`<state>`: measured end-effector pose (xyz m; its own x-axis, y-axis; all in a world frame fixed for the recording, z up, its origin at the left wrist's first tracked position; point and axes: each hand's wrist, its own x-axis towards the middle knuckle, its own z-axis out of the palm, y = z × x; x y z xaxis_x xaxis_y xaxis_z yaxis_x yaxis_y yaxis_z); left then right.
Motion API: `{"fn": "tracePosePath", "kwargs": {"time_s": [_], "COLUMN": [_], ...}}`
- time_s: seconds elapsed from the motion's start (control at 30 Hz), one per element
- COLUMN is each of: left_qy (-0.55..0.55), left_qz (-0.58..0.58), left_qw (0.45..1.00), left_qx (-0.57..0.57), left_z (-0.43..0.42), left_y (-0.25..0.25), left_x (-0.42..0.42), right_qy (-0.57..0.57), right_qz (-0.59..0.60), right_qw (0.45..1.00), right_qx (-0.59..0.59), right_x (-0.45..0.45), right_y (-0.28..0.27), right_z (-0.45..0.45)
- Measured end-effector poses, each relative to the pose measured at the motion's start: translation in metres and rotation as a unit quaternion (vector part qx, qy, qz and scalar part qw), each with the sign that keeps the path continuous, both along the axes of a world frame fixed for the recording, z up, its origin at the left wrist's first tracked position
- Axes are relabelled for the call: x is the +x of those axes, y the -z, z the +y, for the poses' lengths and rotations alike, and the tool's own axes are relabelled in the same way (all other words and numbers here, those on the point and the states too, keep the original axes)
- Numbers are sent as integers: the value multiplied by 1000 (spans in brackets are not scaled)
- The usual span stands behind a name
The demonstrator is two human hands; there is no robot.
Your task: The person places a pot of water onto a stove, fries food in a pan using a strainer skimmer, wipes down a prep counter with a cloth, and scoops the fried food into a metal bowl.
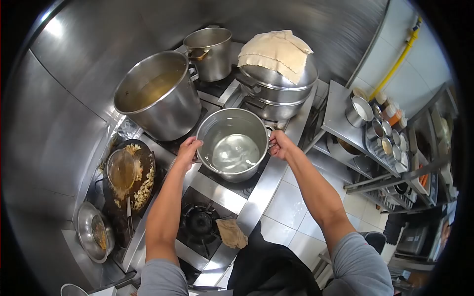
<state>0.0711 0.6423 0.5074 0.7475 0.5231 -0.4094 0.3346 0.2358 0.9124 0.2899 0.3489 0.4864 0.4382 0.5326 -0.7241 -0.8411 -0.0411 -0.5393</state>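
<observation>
Here, my left hand (188,152) and right hand (280,144) grip the pot (237,176) at opposite sides, over the stove (224,189). Rigid metal, holding clear liquid (234,150), it is probably heavy and apt to slop: best held level by its side handles (269,133).

Silver and grey, warmed by beige and yellow

The pot (233,176) is silver, its water (237,150) clear with white glints. The stockpot (170,116) is silver too, around yellowish broth (160,86). A plain beige cloth (274,52) tops the silver steamer (284,93); the rag (231,233) is tan. The burner (199,221) is black, the pipe (395,70) bright yellow. White floor tiles (286,209) form a grid with darker lines. The sleeves (363,266) are grey, the apron (271,269) black.
</observation>
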Motion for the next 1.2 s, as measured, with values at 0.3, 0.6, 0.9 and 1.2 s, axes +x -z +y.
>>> {"fn": "tracePosePath", "kwargs": {"time_s": [0.3, 0.6, 0.9, 1.2], "left_qy": [-80, -159, -546, -299], "left_qz": [17, -14, 267, 452], "left_qw": [993, 904, 194, 721], "left_qx": [86, 398, 770, 432], "left_z": [-49, -207, -318, -238], "left_y": [-27, -149, -425, -455], "left_x": [-36, -332, -689, -877], "right_qy": [-34, -141, -187, -58], "right_qz": [-60, -160, 144, 229], "right_qw": [998, 975, 925, 969], "right_qx": [15, 60, -297, -78], "right_x": [5, -45, -252, -263], "right_y": [-16, 200, 383, 366], "right_z": [-10, -143, -360, -153]}}
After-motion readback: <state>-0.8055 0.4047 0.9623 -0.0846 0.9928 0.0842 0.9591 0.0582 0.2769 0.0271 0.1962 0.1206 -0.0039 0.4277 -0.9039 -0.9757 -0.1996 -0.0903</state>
